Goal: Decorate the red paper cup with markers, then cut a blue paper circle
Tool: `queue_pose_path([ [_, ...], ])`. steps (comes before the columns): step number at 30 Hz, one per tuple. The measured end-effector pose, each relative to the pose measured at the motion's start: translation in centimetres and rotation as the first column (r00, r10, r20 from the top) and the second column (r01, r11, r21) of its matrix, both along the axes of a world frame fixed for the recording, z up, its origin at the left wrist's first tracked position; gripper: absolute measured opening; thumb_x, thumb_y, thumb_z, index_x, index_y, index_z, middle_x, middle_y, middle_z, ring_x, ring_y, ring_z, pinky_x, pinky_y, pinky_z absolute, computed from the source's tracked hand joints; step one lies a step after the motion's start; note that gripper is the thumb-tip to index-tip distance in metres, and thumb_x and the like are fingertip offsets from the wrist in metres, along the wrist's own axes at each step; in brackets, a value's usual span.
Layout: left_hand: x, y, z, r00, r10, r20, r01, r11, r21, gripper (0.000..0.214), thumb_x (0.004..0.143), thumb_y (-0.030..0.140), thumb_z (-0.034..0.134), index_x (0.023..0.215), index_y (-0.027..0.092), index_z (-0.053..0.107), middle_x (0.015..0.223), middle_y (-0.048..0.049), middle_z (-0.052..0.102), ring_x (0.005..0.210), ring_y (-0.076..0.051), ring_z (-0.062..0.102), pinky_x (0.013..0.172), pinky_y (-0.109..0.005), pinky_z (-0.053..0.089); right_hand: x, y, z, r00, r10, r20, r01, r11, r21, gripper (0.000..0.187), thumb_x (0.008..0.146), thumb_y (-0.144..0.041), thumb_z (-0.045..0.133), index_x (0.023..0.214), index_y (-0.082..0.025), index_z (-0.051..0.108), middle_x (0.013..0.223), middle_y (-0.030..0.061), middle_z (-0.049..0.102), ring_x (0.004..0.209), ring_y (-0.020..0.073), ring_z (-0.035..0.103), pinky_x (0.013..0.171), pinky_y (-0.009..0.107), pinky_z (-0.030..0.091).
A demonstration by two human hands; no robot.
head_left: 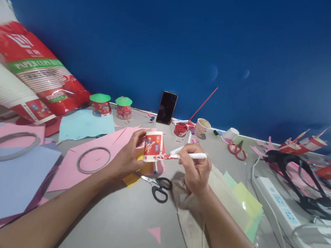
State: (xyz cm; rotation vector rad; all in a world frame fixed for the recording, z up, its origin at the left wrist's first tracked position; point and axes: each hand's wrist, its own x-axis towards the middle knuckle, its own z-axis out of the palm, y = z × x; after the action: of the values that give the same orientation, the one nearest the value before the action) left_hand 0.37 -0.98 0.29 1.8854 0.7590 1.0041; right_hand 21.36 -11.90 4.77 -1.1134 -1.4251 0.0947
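My left hand (129,152) grips a red and white printed paper cup (153,146) from its left side, above the table. In my right hand (195,166) is a white marker pen (198,155), pinched between thumb and fingers. Its front end points left, at the cup's lower right edge, where red marks show; whether the tip touches cannot be made out. Below the hands lie black-handled scissors (160,189) beside a yellow paper piece (130,181). Another pen with a dark end (155,168) lies partly hidden behind the cup.
A phone (166,108) leans on the blue wall. Two green-topped cups (124,107) stand left of it. A bag of paper cups (39,66) lies far left, near tape rings (93,160) on coloured paper. Rightward are red scissors (237,149), a power strip (279,206) and cables.
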Motion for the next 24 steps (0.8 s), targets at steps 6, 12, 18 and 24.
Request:
queue_pose_path([
  [6,0.05,0.03,-0.06,1.0,-0.003,-0.01,0.003,1.0,0.007,0.088,0.078,0.026,0.081,0.157,0.026,0.043,0.169,-0.0165,0.053,0.16,-0.038,0.051,0.134,-0.058,0.042,-0.01,0.01,0.06,0.999,0.024,0.031,-0.025,1.0,0.011,0.021,0.099,-0.025,0.062,0.078,-0.024,0.064,0.07,-0.0014,0.066,0.062,0.0167,0.062,0.062,0.029,0.049],
  [12,0.08,-0.01,0.15,1.0,0.001,-0.022,-0.001,1.0,0.012,0.087,0.078,0.028,0.083,0.155,0.026,0.043,0.167,-0.0165,0.054,0.159,-0.038,0.053,0.134,-0.057,0.043,-0.01,0.07,0.09,0.998,0.041,0.053,-0.042,0.999,0.018,0.02,0.099,-0.024,0.061,0.079,-0.024,0.064,0.07,-0.0016,0.066,0.062,0.0164,0.062,0.062,0.029,0.048],
  [18,0.04,0.02,0.01,1.0,-0.008,-0.018,0.008,1.0,0.013,0.087,0.076,0.026,0.081,0.154,0.025,0.042,0.167,-0.0176,0.053,0.159,-0.039,0.051,0.134,-0.059,0.041,-0.04,0.04,0.2,0.996,0.03,0.08,-0.031,1.0,0.002,0.022,0.099,-0.024,0.061,0.077,-0.024,0.064,0.068,-0.0016,0.066,0.059,0.0161,0.06,0.061,0.029,0.047],
  [24,-0.04,0.23,-0.35,1.0,-0.01,-0.012,0.01,1.0,0.005,0.088,0.076,0.029,0.082,0.154,0.025,0.042,0.166,-0.0183,0.053,0.16,-0.041,0.051,0.133,-0.062,0.041,0.38,0.03,0.05,1.0,0.01,0.016,-0.01,1.0,0.001,0.022,0.1,-0.025,0.063,0.078,-0.024,0.064,0.067,-0.0035,0.063,0.058,0.0152,0.059,0.06,0.028,0.045],
])
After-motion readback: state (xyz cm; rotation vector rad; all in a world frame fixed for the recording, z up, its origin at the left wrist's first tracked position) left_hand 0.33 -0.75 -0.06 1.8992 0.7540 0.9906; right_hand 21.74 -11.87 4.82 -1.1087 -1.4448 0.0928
